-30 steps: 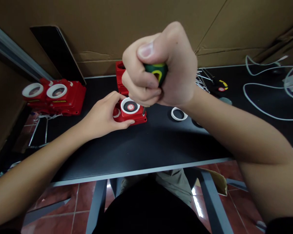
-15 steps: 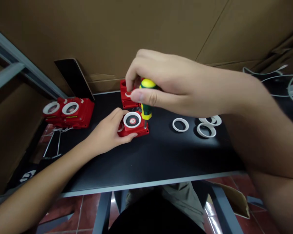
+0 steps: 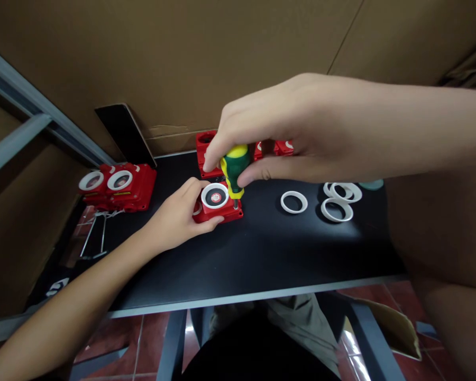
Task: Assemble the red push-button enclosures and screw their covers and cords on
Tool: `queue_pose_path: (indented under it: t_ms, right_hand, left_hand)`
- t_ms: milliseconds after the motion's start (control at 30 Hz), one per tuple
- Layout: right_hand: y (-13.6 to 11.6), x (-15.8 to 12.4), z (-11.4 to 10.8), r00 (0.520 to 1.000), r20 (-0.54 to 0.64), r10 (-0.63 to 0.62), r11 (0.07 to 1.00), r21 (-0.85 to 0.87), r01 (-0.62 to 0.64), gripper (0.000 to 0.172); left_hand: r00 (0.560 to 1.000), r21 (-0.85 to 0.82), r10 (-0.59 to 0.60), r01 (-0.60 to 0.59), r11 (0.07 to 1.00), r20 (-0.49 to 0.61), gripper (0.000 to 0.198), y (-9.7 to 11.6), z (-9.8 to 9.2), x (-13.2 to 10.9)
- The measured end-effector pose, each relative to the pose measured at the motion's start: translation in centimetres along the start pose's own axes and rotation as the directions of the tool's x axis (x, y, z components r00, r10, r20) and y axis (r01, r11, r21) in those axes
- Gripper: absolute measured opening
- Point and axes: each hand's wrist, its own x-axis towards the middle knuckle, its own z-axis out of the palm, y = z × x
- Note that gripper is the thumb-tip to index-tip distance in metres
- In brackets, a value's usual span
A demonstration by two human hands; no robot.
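On the black tabletop, my left hand (image 3: 177,217) grips a red housing (image 3: 232,212), thumb along its near side and fingers round the far side. A white ring (image 3: 203,203) surrounds the dark round face with a red-and-white emblem on top of that housing. My right hand (image 3: 269,135) holds a stubby green-and-yellow screwdriver (image 3: 235,168) between thumb and fingers. The screwdriver stands nearly upright, its tip at a screw on the housing's right corner. Behind it, partly hidden by my right hand, are more red housings (image 3: 204,151).
Two joined red units with white rings (image 3: 143,188) stand at the left, before a dark flat panel (image 3: 122,129) leaning on the cardboard wall (image 3: 222,63). Loose white rings (image 3: 294,202) lie right of my hands. The table's front edge (image 3: 254,295) is pale metal.
My right hand has turned and its grip has opened a little around the screwdriver handle. The screwdriver tip and my left hand with the red housing stay in place.
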Motion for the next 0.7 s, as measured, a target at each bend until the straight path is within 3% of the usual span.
queue_pose_path:
  t_ms: [67, 100, 267, 333, 400, 533, 700]
  right_hand:
    - [0.5, 0.0, 0.3, 0.998, -0.051, -0.024, 0.998, -0.051, 0.022, 0.010]
    - [0.9, 0.0, 0.5, 0.995, -0.086, -0.042, 0.996, -0.079, 0.035, 0.014]
    - [2.6, 0.0, 1.9, 0.941, -0.339, -0.004, 1.000, -0.022, -0.004, 0.059]
    - [2.5, 0.1, 2.4, 0.925, -0.378, 0.023, 0.999, -0.012, -0.030, 0.070]
    - [2.1, 0.1, 2.6, 0.935, -0.352, 0.038, 0.995, -0.075, -0.069, 0.069]
    - [1.5, 0.1, 2.3, 0.974, -0.227, 0.030, 0.974, -0.211, -0.079, 0.051]
    - [1.2, 0.2, 1.2, 0.987, -0.161, -0.010, 0.998, -0.060, 0.000, 0.036]
  left_hand:
    - [1.000, -0.002, 0.000, 0.000, 1.000, -0.001, 0.056, 0.0, 0.1, 0.0]
    - [1.000, -0.005, -0.002, 0.002, 1.000, -0.003, 0.056, -0.1, 0.1, 0.0]
    - [1.000, -0.023, -0.013, 0.013, 1.000, 0.008, 0.062, -0.2, 0.2, 0.0]
    - [1.000, -0.026, -0.007, 0.007, 1.000, 0.010, 0.064, -0.2, 0.2, 0.0]
    - [1.000, -0.026, -0.004, 0.004, 1.000, 0.008, 0.064, -0.2, 0.2, 0.0]
    - [1.000, -0.011, -0.016, 0.016, 1.000, 0.009, 0.063, -0.4, 0.2, -0.1]
    - [1.000, -0.017, -0.008, 0.008, 1.000, 0.000, 0.061, -0.3, 0.3, 0.0]
